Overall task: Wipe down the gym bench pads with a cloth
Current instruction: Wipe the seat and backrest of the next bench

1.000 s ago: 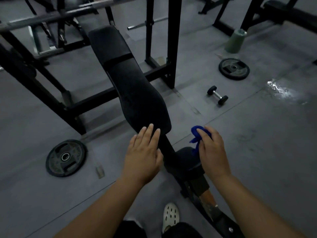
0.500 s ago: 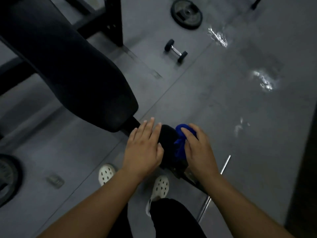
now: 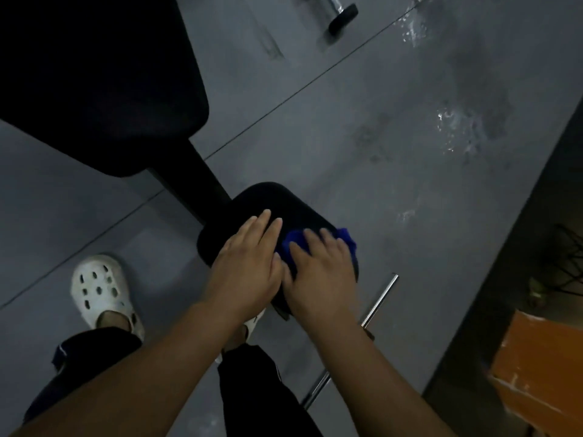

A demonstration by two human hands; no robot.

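Counted: one cloth point(image 3: 291, 245), two pads. Large pad point(image 3: 94, 77) lengthwise upper-left to lower-right, toward small pad point(image 3: 268, 200). Left hand point(image 3: 246, 266) flat on small pad; right hand point(image 3: 321, 275) flat, fingers point(image 3: 311, 240) straight, pressing cloth.

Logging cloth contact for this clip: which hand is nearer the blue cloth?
Right. The right hand lies flat on the blue cloth, pressing it onto the small pad; the left hand rests on the pad beside the cloth.
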